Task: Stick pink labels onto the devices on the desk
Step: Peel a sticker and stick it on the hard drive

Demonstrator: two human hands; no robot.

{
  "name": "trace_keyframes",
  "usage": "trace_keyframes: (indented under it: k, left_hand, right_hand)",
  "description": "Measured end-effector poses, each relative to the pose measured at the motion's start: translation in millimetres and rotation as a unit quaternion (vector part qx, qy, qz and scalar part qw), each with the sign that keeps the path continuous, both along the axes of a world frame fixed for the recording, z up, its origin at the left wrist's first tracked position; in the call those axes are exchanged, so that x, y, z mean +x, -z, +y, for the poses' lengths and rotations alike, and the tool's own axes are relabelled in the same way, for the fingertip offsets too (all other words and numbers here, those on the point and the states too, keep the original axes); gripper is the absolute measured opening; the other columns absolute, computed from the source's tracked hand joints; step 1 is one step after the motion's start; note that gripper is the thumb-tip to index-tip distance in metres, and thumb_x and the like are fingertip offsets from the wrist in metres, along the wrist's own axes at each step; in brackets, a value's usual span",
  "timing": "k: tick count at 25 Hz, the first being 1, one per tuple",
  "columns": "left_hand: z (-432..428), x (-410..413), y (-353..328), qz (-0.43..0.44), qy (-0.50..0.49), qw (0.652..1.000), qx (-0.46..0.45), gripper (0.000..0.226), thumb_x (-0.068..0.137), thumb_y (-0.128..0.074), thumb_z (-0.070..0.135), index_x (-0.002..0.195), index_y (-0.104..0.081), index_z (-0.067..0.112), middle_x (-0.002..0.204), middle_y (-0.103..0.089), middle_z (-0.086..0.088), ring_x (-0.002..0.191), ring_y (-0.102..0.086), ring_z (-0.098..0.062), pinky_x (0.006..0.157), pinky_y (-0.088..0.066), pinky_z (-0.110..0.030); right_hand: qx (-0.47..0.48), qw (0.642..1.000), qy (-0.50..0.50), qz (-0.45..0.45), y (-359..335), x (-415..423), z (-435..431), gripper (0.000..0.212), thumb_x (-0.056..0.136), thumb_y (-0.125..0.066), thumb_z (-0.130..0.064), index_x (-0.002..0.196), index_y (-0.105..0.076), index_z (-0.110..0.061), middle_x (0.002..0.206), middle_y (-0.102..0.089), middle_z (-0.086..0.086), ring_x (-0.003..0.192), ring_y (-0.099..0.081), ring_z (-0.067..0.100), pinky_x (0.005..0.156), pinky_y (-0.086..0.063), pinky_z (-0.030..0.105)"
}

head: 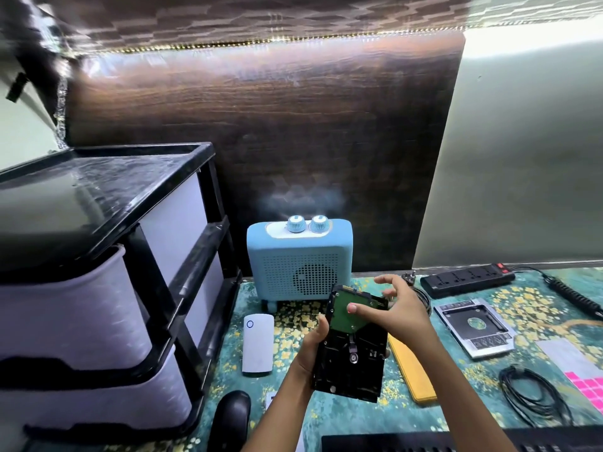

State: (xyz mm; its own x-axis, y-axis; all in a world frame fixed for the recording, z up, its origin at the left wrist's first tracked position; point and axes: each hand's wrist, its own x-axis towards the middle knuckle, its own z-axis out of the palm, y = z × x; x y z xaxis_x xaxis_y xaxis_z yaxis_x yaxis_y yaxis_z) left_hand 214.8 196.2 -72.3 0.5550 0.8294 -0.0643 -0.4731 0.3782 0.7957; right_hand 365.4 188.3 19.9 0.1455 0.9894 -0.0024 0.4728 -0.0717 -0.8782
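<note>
Looking down from the head camera, we see our left hand [311, 349] clamped on the left edge of a hard drive [354, 345], held tilted above the desk [342, 415], circuit board up. Our right hand [396, 309] presses its thumb on the green board, fingers spread apart. Pink labels [589, 388] lie at the desk's right edge.
</note>
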Motion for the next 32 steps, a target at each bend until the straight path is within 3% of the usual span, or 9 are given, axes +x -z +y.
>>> trace_keyframes:
  k: [4, 7, 12, 17, 20, 23, 25, 28, 32]
  left_hand:
    - [-2, 3, 10, 0.000, 0.026, 1.000, -0.013, 0.097, 0.058, -0.076, 0.061, 0.130, -0.049, 0.003, 0.126, -0.056, -0.019, 0.117, -0.050, -0.038, 0.107, -0.029, -0.057]
    - [-4, 1, 13, -0.020, 0.006, 1.000, 0.000, 0.085, 0.061, -0.074, 0.061, 0.126, -0.056, 0.010, 0.123, -0.062, -0.014, 0.112, -0.058, -0.033, 0.102, -0.038, -0.054]
    - [-7, -6, 16, -0.015, 0.009, 1.000, -0.010, 0.089, 0.058, -0.076, 0.062, 0.125, -0.057, 0.006, 0.120, -0.062, -0.018, 0.110, -0.057, -0.036, 0.107, -0.027, -0.061]
    - [-3, -6, 7, -0.024, 0.010, 0.998, -0.064, 0.101, 0.065, -0.065, 0.066, 0.136, -0.040, -0.002, 0.120, -0.059, -0.022, 0.105, -0.058, -0.038, 0.096, -0.042, -0.057]
    - [11, -1, -1, 0.054, -0.080, 0.987, -0.130, 0.070, 0.066, -0.064, 0.064, 0.105, -0.069, 0.006, 0.091, -0.072, -0.015, 0.074, -0.069, -0.026, 0.067, -0.057, -0.036]
    - [16, 9, 8, 0.224, -0.157, 0.950, -0.154, 0.051, 0.086, -0.043, 0.058, 0.097, -0.070, 0.017, 0.095, -0.072, -0.011, 0.073, -0.070, -0.020, 0.057, -0.052, -0.027]
    - [13, 14, 18, 0.291, -0.194, 0.923, -0.162, 0.044, 0.091, -0.041, 0.052, 0.101, -0.068, 0.019, 0.099, -0.071, -0.011, 0.083, -0.069, -0.024, 0.062, -0.052, -0.028]
    - [15, 18, 29, 0.285, -0.227, 0.911, -0.192, 0.032, 0.091, -0.051, 0.037, 0.099, -0.064, 0.009, 0.116, -0.062, -0.021, 0.090, -0.064, -0.032, 0.065, -0.054, -0.033]
    - [14, 19, 42, 0.420, -0.243, 0.849, -0.210, 0.047, 0.075, -0.053, 0.048, 0.109, -0.064, 0.017, 0.132, -0.047, -0.013, 0.118, -0.047, -0.035, 0.102, -0.042, -0.047]
  right_hand:
    - [-0.021, 0.998, -0.012, 0.050, 15, -6, 2, 0.045, 0.050, -0.087, -0.038, 0.084, -0.067, -0.017, 0.088, -0.069, 0.000, 0.086, -0.065, 0.018, 0.071, -0.052, 0.031]
    - [-0.032, 0.997, -0.004, 0.068, 21, -5, 5, 0.036, 0.049, -0.088, -0.029, 0.077, -0.071, -0.014, 0.079, -0.071, 0.002, 0.079, -0.068, 0.019, 0.071, -0.054, 0.032]
    - [-0.072, 0.991, -0.020, 0.107, 30, -8, 10, 0.036, 0.058, -0.084, -0.012, 0.090, -0.069, -0.005, 0.092, -0.070, 0.011, 0.088, -0.066, 0.025, 0.082, -0.054, 0.039]
    - [-0.102, 0.978, -0.086, 0.158, 42, -4, 8, 0.039, 0.083, -0.058, 0.001, 0.121, -0.055, -0.009, 0.125, -0.056, 0.012, 0.107, -0.053, 0.020, 0.087, -0.043, 0.030]
    - [-0.163, 0.959, -0.120, 0.200, 52, -7, 2, 0.045, 0.089, -0.055, -0.020, 0.132, -0.042, -0.021, 0.126, -0.047, 0.006, 0.112, -0.050, 0.022, 0.092, -0.042, 0.037]
    - [-0.212, 0.930, -0.147, 0.261, 65, -28, -6, 0.039, 0.088, -0.056, -0.028, 0.124, -0.046, -0.022, 0.118, -0.059, 0.007, 0.099, -0.059, 0.022, 0.087, -0.050, 0.039]
    - [-0.202, 0.933, -0.124, 0.270, 79, -34, -5, 0.040, 0.085, -0.061, -0.020, 0.123, -0.048, -0.019, 0.112, -0.064, 0.011, 0.092, -0.065, 0.023, 0.083, -0.054, 0.042]
    - [-0.208, 0.940, -0.063, 0.261, 89, -24, 0, 0.042, 0.082, -0.052, 0.010, 0.119, -0.050, -0.010, 0.088, -0.067, 0.013, 0.063, -0.063, 0.019, 0.053, -0.053, 0.029]
    - [-0.212, 0.966, -0.023, 0.144, 104, -8, -9, 0.043, 0.080, -0.037, 0.017, 0.107, -0.051, -0.013, 0.087, -0.061, 0.009, 0.047, -0.049, 0.010, 0.043, -0.035, 0.020]
